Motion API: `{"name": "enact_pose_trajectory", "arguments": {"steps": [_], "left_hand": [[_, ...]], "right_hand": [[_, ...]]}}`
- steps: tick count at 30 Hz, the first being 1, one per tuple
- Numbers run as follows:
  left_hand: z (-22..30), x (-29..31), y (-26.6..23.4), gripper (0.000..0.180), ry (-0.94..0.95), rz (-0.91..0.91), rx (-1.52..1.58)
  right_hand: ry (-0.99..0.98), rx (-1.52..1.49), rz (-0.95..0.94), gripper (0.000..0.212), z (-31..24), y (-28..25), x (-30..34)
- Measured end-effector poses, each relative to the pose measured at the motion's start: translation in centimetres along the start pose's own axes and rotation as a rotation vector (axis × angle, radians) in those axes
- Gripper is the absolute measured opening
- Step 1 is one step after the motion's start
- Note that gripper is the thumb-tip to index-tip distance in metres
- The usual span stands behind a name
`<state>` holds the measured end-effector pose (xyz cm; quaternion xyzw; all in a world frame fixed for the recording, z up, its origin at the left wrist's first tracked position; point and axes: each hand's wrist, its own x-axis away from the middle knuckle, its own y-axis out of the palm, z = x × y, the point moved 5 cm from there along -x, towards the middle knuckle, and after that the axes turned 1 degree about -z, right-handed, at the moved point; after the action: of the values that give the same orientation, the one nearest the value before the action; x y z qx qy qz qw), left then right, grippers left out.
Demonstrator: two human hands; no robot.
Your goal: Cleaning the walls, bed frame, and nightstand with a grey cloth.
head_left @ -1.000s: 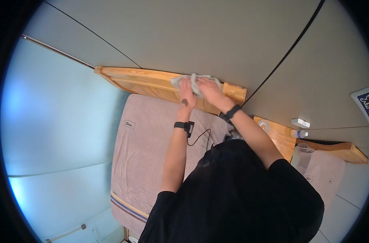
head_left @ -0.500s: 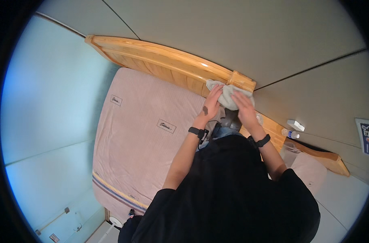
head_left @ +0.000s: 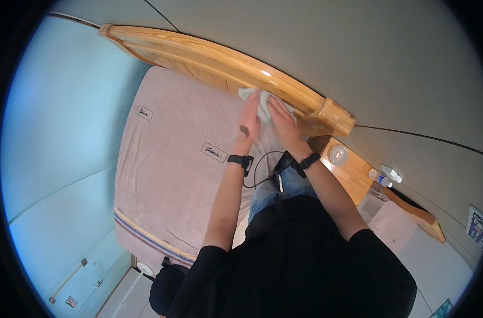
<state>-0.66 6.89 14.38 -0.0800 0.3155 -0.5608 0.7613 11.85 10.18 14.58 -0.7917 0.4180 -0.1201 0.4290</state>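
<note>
A pale, bunched cloth (head_left: 264, 110) lies against the lower inner face of the wooden headboard (head_left: 199, 46), just above the mattress. My left hand (head_left: 248, 121) is on the cloth's left part, its fingers slightly blurred and pointing up toward the top rail. My right hand (head_left: 285, 124) presses on the cloth's right part with extended fingers. Both hands hold the cloth, close together, with some of it showing between them. Dark bands circle both wrists. Below them is the bed (head_left: 183, 138), covered with a pink striped sheet.
A wooden nightstand (head_left: 350, 177) beside the bed carries a round glass dish (head_left: 338, 155). A bottle (head_left: 383, 181) and a white box (head_left: 392, 174) are farther right, near a second bed (head_left: 392, 220). A black cable (head_left: 257, 161) loops by my legs.
Both hands and the cloth have moved left along the headboard, away from its right end post. The end post and the glass dish are now uncovered.
</note>
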Motion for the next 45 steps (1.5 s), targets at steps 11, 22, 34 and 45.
{"name": "enact_pose_trajectory", "arguments": {"steps": [11, 22, 34, 45], "left_hand": [[1.7, 0.9, 2.9, 0.056, -0.031, -0.019, -0.08], [6.0, 13.0, 11.0, 0.035, -0.22, -0.679, 0.143], [11.6, 38.1, 13.1, 0.055, -0.473, -1.325, 0.117], [12.7, 43.5, 19.5, 0.062, -0.462, -1.383, 0.057]], "right_hand": [[0.055, 0.034, 0.013, 0.057, 0.8, -0.8, 2.9], [0.285, -0.178, -0.11, 0.063, 8.4, -2.1, 21.2], [0.608, -0.262, -0.522, 0.056, 4.6, 1.8, 45.0], [0.729, -0.215, -0.261, 0.049, 5.1, -1.3, 55.2]]}}
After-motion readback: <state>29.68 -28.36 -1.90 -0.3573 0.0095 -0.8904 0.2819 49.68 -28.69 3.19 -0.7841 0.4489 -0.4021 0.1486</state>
